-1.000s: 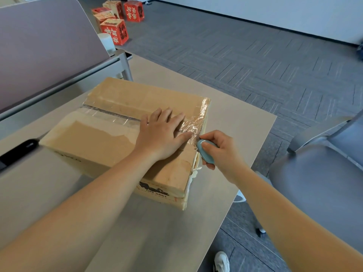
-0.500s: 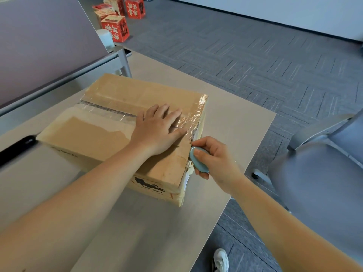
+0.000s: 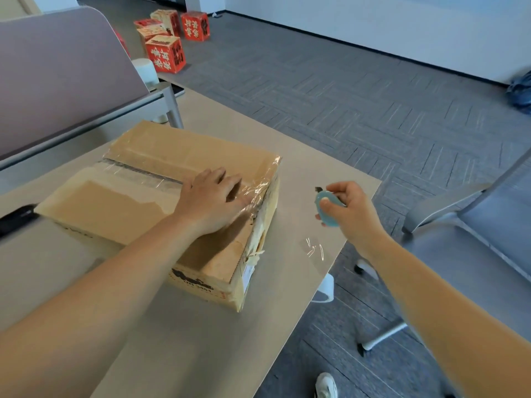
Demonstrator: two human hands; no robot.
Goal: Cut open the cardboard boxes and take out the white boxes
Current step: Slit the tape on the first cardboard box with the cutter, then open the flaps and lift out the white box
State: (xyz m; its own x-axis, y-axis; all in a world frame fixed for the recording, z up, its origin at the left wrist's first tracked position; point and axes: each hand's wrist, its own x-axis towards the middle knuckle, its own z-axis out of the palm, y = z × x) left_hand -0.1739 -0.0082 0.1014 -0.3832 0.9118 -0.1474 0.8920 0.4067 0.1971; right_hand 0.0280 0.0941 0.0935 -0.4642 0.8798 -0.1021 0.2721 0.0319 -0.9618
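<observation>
Left hand [image 3: 214, 201] flat on cardboard box [image 3: 161, 196]; right hand [image 3: 349, 209], at 3 o'clock, grips blue cutter [image 3: 327, 208]. Risk: exposed blade nicking steadying fingers.

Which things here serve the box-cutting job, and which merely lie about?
In use: cardboard box; blue cutter; left hand; right hand.
Lying about: red boxes on floor; grey chair; black object on table.

I read this as an office: grey carpet tiles [image 3: 330, 90] across the upper frame, a desk partition panel [image 3: 57, 73] at upper left, a grey office chair [image 3: 471, 237] at right, and probably printed red cartons [image 3: 166, 53] along the top.
</observation>
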